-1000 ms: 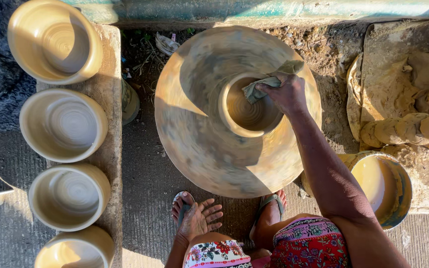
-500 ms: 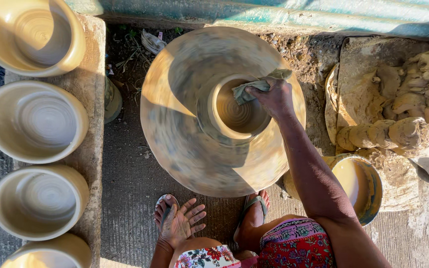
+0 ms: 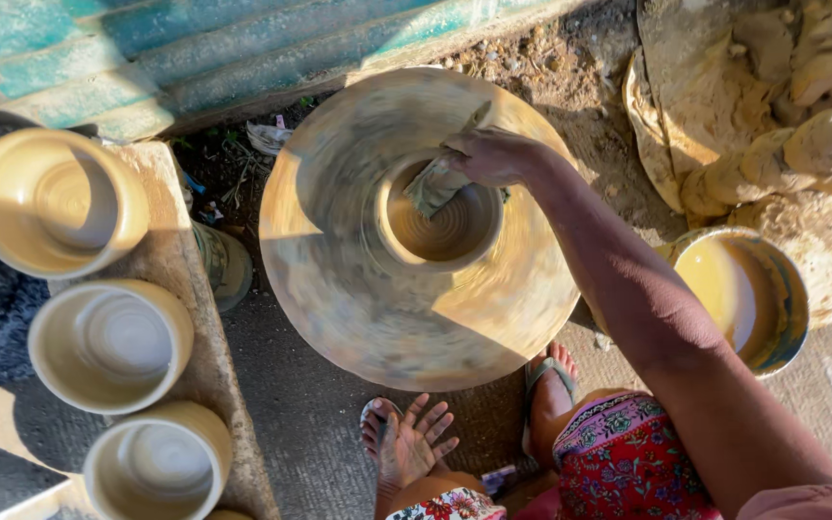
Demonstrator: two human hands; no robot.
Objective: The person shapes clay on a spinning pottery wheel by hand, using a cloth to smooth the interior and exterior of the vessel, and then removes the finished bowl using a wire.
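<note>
A wet clay pot [image 3: 440, 223] spins at the centre of a wide, clay-smeared potter's wheel [image 3: 339, 289], which is blurred by motion. My right hand [image 3: 489, 156] reaches over the pot's far rim and presses a folded, clay-soaked cloth [image 3: 435, 183] against the inside wall. My left hand [image 3: 414, 443] rests near my knee with its fingers spread, holding nothing. My feet in sandals stand just below the wheel.
Three finished clay pots [image 3: 55, 200] [image 3: 113, 345] [image 3: 158, 462] line a stone slab at the left. A bucket of yellowish slip [image 3: 739, 299] stands at the right, with a mound of raw clay lumps [image 3: 801, 144] behind it. A teal corrugated wall [image 3: 195, 48] runs along the top.
The view has shifted closer and to the right. My right hand stays on the pot's rim with the cloth while the wheel keeps turning. The left hand has barely moved.
</note>
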